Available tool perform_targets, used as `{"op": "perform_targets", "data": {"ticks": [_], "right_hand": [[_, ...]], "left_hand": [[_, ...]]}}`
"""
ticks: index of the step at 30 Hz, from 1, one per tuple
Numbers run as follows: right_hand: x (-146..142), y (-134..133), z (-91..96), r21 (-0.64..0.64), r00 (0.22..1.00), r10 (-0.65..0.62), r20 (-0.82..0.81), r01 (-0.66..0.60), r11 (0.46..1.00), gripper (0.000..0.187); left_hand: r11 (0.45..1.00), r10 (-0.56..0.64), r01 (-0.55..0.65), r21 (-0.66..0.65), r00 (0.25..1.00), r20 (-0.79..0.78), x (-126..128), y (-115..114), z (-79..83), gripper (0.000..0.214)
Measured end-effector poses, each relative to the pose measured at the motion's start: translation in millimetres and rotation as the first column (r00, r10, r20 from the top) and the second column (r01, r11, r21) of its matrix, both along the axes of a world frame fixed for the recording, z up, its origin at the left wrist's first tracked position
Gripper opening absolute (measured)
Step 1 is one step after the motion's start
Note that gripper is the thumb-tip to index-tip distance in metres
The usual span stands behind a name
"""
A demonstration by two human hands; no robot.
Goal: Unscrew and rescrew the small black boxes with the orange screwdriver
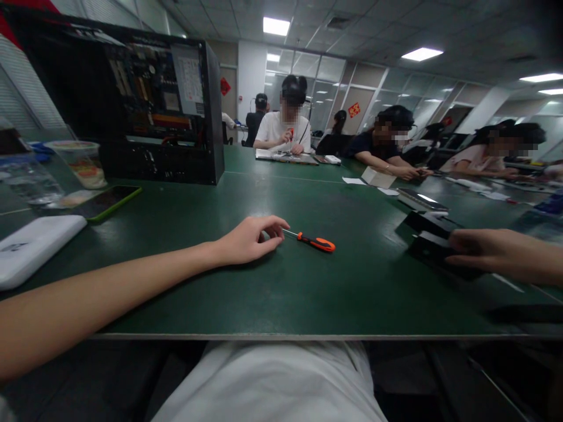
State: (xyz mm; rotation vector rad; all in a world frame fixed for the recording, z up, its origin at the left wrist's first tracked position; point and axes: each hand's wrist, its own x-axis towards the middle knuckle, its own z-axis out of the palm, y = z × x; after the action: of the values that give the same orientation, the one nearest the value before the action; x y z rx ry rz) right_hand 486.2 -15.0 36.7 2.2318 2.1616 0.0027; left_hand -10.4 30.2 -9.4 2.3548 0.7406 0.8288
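Observation:
My left hand [253,240] rests on the green table [281,299] with its fingers loosely curled and a gap between thumb and forefinger. Just beyond its fingertips lies a screwdriver [317,241] with an orange and black handle, its thin shaft pointing at the fingers; whether they touch the shaft, I cannot tell. At the right, my right hand [497,252], smeared by motion, grips a black box-like thing [433,249] with a pale strip on it. Its exact kind is too blurred to make out.
An open computer case [211,117] stands at the back left. Near it are a plastic cup [83,164], a phone [105,202] and a white power bank-like block [39,249]. A small box [380,177] and a dark flat device [422,202] lie right. Several people sit across the table.

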Motion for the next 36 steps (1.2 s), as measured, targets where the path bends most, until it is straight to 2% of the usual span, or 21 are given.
{"op": "perform_targets", "data": {"ticks": [1, 2, 4, 8, 9, 12, 13, 15, 19, 22, 24, 26, 28, 29, 33, 36], "right_hand": [[-19, -2, 6.2, -0.08, 0.996, 0.082, -0.037, -0.085, 0.993, 0.021], [-40, -3, 12.5, -0.097, 0.987, 0.155, -0.048, -0.159, 0.982, 0.023], [-86, -4, 24.2, -0.042, 0.938, 0.337, -0.078, -0.341, 0.939, 0.027], [-183, 5, 35.6, 0.027, 0.726, 0.677, -0.119, -0.679, 0.734, 0.026], [-204, 10, 34.6, 0.029, 0.669, 0.736, -0.102, -0.738, 0.675, 0.024], [-253, 29, 23.4, 0.002, 0.546, 0.838, -0.023, -0.838, 0.546, 0.02], [-264, 36, 17.9, 0.001, 0.515, 0.857, -0.012, -0.857, 0.515, 0.022], [-276, 47, 6.8, 0.044, 0.487, 0.873, -0.017, -0.872, 0.487, 0.029], [-264, 59, -7.5, 0.165, 0.482, 0.861, -0.161, -0.847, 0.505, 0.04], [-239, 62, -9.7, 0.196, 0.527, 0.81, -0.259, -0.792, 0.578, 0.048], [-224, 65, -10.0, 0.118, 0.6, 0.747, -0.286, -0.752, 0.649, 0.061], [-215, 68, -11.5, -0.009, 0.653, 0.696, -0.3, -0.731, 0.682, 0.069], [-213, 72, -14.7, -0.077, 0.668, 0.682, -0.3, -0.729, 0.68, 0.062], [-214, 73, -16.9, -0.069, 0.664, 0.688, -0.293, -0.733, 0.677, 0.056], [-223, 75, -25.0, 0.109, 0.651, 0.713, -0.262, -0.714, 0.692, 0.041], [-231, 71, -27.4, 0.242, 0.667, 0.688, -0.284, -0.645, 0.725, 0.037]], "left_hand": [[1.0, 0.004, -0.004, -0.008, 1.0, 0.011, 0, 0, 0.0, 0.032], [1.0, 0.009, -0.009, -0.015, 1.0, 0.023, 0, 0, 0.0, 0.034], [1.0, 0.013, -0.012, -0.029, 0.998, 0.059, 0, 1, -0.5, 0.039], [0.999, -0.018, 0.026, -0.041, 0.985, 0.174, -4, 3, -3.1, 0.049], [0.998, -0.03, 0.039, -0.041, 0.98, 0.198, -4, 3, -3.7, 0.05], [0.998, -0.05, 0.059, -0.036, 0.972, 0.231, -5, 3, -4.3, 0.05], [0.999, -0.041, 0.046, -0.017, 0.975, 0.219, -5, 3, -4.1, 0.048], [0.999, 0.004, -0.01, 0.033, 0.984, 0.18, -5, 3, -3.4, 0.042], [0.995, 0.07, -0.078, 0.069, 0.991, 0.11, -4, 5, -2.9, 0.03], [0.997, 0.075, -0.077, 0.026, 0.995, 0.065, -5, 8, -4.3, 0.031], [0.996, 0.087, -0.085, -0.03, 0.995, 0.047, -5, 11, -5.1, 0.04], [0.994, 0.084, -0.083, -0.069, 0.996, 0.019, -6, 13, -5.0, 0.046], [0.995, 0.068, -0.07, -0.07, 0.997, -0.022, -6, 14, -3.9, 0.045], [0.996, 0.06, -0.063, -0.064, 0.997, -0.041, -7, 15, -3.1, 0.044], [0.998, 0.058, -0.061, -0.034, 0.995, -0.075, -6, 12, 0.1, 0.045], [0.995, 0.104, -0.103, 0.018, 0.991, -0.088, -3, 6, 1.2, 0.046]]}}
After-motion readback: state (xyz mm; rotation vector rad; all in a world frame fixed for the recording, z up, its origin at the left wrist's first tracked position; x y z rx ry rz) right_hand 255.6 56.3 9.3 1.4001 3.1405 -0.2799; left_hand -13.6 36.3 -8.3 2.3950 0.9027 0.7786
